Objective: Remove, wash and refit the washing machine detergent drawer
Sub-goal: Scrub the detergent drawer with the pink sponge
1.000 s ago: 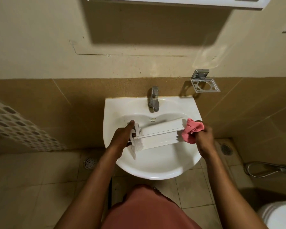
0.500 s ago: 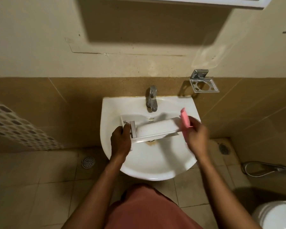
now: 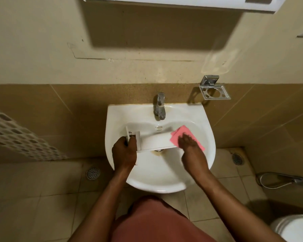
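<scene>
A home bathroom: a white wall-hung washbasin (image 3: 206,137) with a chrome tap (image 3: 159,106), a metal holder (image 3: 215,92) fixed to tan wall tiles, floor drains (image 3: 93,172) in the tiled floor, a spray hose (image 3: 283,180), and a toilet's (image 3: 294,227) edge.

Your view is dim and warm-toned. Light falls from above: the cabinet (image 3: 164,0) throws a hard dark shadow on the wall (image 3: 42,41), and the white sink (image 3: 164,182) is the brightest area. Tile lines bow toward the edges; the patterned tiles (image 3: 16,137) at left are blurred.
</scene>
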